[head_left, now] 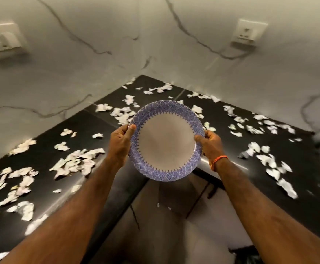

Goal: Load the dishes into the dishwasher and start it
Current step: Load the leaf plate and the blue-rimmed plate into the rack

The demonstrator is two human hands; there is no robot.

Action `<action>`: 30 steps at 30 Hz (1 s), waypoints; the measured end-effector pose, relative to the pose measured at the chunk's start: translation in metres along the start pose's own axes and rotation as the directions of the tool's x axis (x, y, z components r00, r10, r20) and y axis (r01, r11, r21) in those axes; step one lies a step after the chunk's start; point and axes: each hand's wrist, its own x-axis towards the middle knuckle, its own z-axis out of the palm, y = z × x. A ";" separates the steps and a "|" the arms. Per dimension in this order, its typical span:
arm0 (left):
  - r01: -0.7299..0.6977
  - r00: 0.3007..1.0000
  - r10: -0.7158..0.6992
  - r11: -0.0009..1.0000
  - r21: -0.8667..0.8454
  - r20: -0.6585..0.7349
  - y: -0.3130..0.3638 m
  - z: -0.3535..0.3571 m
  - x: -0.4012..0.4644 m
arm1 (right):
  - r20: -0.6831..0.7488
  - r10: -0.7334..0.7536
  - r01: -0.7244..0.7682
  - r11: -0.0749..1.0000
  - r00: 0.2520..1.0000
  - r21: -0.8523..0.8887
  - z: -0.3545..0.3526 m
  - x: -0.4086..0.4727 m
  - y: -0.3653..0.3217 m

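A round plate [166, 141] with a white middle and a blue patterned rim is held up in the centre of the head view, above the inner corner of a black countertop [102, 128]. My left hand [122, 141] grips its left edge, thumb on the rim. My right hand [210, 143] grips its right edge, thumb on the face; an orange band sits on that wrist. The plate's face looks bare. No dishwasher is in view.
Several torn scraps of white paper [75, 162] litter both arms of the L-shaped countertop. Marble walls meet behind it, with a socket on the left [2, 42] and one on the right [247, 33]. Cabinet fronts [174, 212] lie below the plate.
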 end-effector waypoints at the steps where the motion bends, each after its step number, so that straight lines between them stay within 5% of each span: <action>1: -0.006 0.999 0.007 1.000 -0.008 0.039 -0.003 0.020 -0.001 | -0.049 -0.004 0.002 1.000 0.999 -0.028 -0.022 -0.003 0.005; 9: 0.011 0.892 0.002 1.000 -0.024 0.452 -0.016 0.161 -0.013 | -0.437 0.036 -0.051 0.998 0.899 -0.024 -0.162 -0.065 0.036; 17: 0.013 0.551 -0.009 1.000 0.002 0.835 -0.020 0.283 -0.054 | -0.801 0.133 -0.149 0.987 0.584 0.056 -0.249 -0.183 0.071; 25: -0.196 0.234 0.013 0.980 0.034 0.972 -0.045 0.368 -0.149 | -0.922 0.288 -0.304 0.930 0.258 0.205 -0.273 -0.314 0.128; 30: -0.214 0.049 0.015 0.977 -0.005 0.999 -0.051 0.411 -0.231 | -0.971 0.221 -0.471 0.869 0.094 0.153 -0.280 -0.386 0.147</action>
